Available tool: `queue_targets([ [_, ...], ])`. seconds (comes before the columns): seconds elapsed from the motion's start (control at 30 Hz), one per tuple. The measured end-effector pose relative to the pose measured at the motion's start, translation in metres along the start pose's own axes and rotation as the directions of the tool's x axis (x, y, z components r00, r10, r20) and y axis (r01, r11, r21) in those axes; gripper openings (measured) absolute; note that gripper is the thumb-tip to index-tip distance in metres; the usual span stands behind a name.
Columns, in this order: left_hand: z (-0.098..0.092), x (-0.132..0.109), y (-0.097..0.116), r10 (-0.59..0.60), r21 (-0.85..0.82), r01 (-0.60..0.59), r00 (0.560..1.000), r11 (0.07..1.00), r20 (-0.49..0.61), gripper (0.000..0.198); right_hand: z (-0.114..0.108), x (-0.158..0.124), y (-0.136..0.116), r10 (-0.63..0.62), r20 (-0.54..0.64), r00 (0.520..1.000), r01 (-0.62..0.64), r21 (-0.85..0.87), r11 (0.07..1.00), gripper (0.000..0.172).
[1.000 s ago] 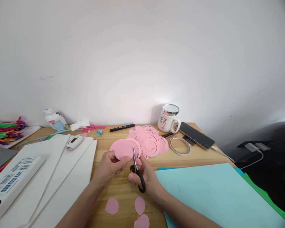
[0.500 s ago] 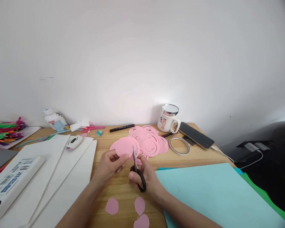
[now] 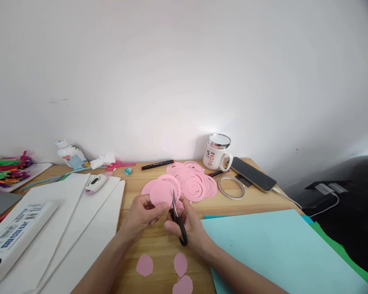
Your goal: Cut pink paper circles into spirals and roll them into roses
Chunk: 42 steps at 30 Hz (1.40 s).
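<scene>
My left hand (image 3: 145,213) pinches a pink paper circle (image 3: 161,192) by its lower edge, thumb in front. Black-handled scissors (image 3: 178,223) are gripped in my right hand (image 3: 187,224), their metal blades pointing up at the circle's right edge. Just behind the circle lie pink paper rings (image 3: 192,187) in a heap, and another pink piece shows partly at its left. Below my hands, a pink petal-shaped piece (image 3: 144,265) and two more pink petals (image 3: 180,264) rest on the wooden table (image 3: 153,245).
Light blue paper (image 3: 270,245) covers the right side, white sheets (image 3: 79,237) the left. Toward the wall stand a white mug (image 3: 213,158) and a bottle (image 3: 72,155). A phone (image 3: 253,174), a roll of tape (image 3: 231,188) and a black marker (image 3: 158,164) lie nearby.
The paper outline in my left hand looks rounder and smaller, and a pink ring now shows behind it. The scissors have shifted slightly along its right edge.
</scene>
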State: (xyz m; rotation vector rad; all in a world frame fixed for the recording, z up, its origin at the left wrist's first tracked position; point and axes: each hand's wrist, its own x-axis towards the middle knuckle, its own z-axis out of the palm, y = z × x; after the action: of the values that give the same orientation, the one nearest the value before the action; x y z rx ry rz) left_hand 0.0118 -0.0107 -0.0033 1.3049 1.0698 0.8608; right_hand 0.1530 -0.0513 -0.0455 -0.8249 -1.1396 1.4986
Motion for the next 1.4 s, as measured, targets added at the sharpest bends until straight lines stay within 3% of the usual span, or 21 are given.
queue_targets([
  [0.37,-0.001,0.000,-0.001,0.014,-0.001,-0.014,1.000,1.000,-0.002,0.024,0.000,0.000,0.007,-0.022,-0.015,1.000,0.022,-0.003,1.000,0.051],
  [0.77,-0.001,0.000,0.004,-0.008,0.000,0.008,0.999,1.000,-0.044,0.028,0.000,-0.001,0.005,0.026,-0.046,0.999,-0.027,-0.019,0.999,0.059],
  [1.03,-0.003,0.001,0.002,0.041,-0.019,-0.043,0.996,0.999,-0.076,0.031,0.000,0.000,0.006,0.050,-0.055,0.997,-0.052,-0.023,0.998,0.057],
  [1.2,-0.001,0.002,0.002,-0.018,-0.108,0.010,0.998,0.994,-0.065,0.031,0.001,0.000,0.009,0.058,-0.049,0.997,-0.058,-0.002,0.998,0.054],
  [1.3,0.002,0.001,0.003,-0.031,-0.104,0.028,0.999,0.994,-0.028,0.032,0.002,-0.001,0.011,0.068,-0.036,0.997,-0.067,0.004,0.998,0.053],
  [1.4,0.003,0.001,0.003,-0.012,-0.082,0.007,0.998,0.997,-0.057,0.033,0.003,-0.002,0.008,0.085,-0.017,0.996,-0.085,-0.011,0.996,0.047],
])
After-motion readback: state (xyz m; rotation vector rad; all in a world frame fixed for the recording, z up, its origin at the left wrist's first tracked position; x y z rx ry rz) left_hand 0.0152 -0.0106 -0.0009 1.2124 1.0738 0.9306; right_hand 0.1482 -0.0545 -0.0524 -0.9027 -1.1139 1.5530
